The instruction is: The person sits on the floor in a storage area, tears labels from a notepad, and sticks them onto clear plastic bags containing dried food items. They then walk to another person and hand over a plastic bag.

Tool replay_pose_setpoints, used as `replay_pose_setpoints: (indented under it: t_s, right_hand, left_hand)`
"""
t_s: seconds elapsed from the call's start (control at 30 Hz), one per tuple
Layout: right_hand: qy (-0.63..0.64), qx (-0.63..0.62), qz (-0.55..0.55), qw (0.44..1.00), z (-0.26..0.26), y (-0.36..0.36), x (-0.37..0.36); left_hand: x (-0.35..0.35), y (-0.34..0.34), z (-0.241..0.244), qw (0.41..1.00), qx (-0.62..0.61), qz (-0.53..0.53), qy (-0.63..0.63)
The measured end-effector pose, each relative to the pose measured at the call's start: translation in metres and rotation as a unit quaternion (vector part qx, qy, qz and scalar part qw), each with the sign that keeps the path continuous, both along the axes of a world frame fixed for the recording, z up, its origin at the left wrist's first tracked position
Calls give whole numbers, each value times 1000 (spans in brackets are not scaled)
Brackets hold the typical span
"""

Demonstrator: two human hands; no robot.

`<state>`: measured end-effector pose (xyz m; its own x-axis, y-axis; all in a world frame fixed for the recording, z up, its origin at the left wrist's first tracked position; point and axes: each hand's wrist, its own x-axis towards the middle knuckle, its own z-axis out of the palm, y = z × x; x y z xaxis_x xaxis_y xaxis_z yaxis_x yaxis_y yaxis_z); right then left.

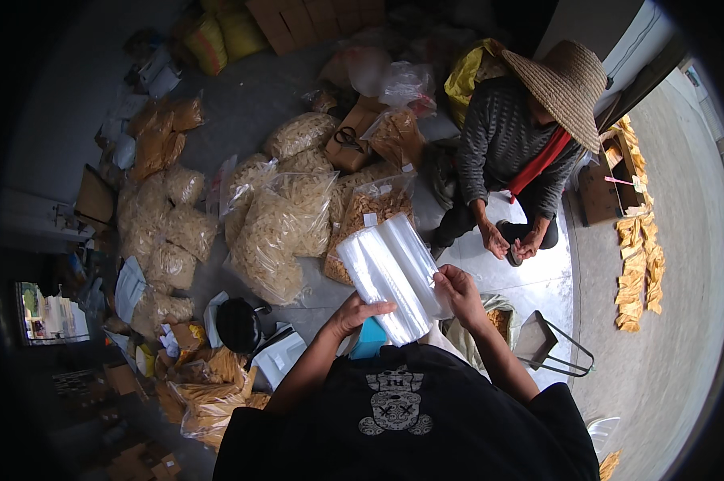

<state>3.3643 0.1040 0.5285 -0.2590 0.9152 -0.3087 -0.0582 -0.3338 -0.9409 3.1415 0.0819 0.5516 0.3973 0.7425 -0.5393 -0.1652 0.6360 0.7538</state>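
Observation:
A stack of clear plastic bags (386,276) lies across my left hand (359,314), whose thumb presses on its near left part. My right hand (458,291) pinches the stack's right edge between thumb and fingers. Just beyond the plastic rests a clear bag of brown dried pieces (377,204). A large clear bag of pale dried strips (272,240) is to the left of it. Below my left hand a blue-green object (369,340) shows in part against my black shirt.
A person in a straw hat (563,90) sits at the upper right, hands apart from mine. Black scissors (349,139) lie on a cardboard box (353,153). A metal-framed stool (539,343) stands at right, a black round object (239,326) at left. Yellowish strips (638,264) lie outside.

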Motion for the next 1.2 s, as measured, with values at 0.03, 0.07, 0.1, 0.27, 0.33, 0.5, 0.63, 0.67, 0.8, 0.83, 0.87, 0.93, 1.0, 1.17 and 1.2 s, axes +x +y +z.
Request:
replay_pose_setpoints:
  t_s: [0.03,0.07,0.1,0.27,0.33,0.5,0.63,0.67,0.8,0.83,0.87,0.93,1.0,1.17,1.2]
  right_hand:
    - [0,1,-5,1000,0,0,1]
    - [-7,2,-16,1000,1,1,2]
    - [-14,3,-26,1000,4,1,3]
    - [-78,24,-76,994,-19,13,20]
    - [-46,-3,-107,993,-34,16,24]
    - [-106,-18,-80,991,-63,14,18]
    - [-393,335,-166,840,-3,8,-6]
    - [-380,371,-106,841,17,5,-5]
    - [-225,366,202,880,79,-6,-3]
    - [-159,304,282,896,84,-8,-6]
    - [-183,310,288,887,84,-13,-7]
    - [-234,330,291,867,74,-13,-5]
    - [-285,392,217,847,52,-15,-9]
    - [-132,199,47,970,-4,-23,-12]
    - [-91,168,33,981,-12,-18,-10]
  left_hand:
    - [-1,0,0,1000,0,-1,0]
    - [-2,0,0,1000,0,0,0]
    - [-4,-1,-2,1000,-1,2,1]
    - [-7,-4,3,999,-26,8,-21]
    - [-7,-2,13,998,-38,9,-40]
    - [-4,1,11,998,-27,6,-50]
    - [-2,2,21,998,-28,18,-50]
    - [-2,2,25,998,-33,27,-56]
    - [-4,-3,10,995,-41,48,-77]
    - [-6,-3,7,995,-35,46,-75]
    - [-7,-3,4,996,-29,44,-74]
    - [-2,-5,6,985,-62,73,-143]
    - [6,-5,6,975,-80,101,-179]
    - [14,8,9,986,-83,100,-107]
    - [13,10,11,988,-53,75,-127]
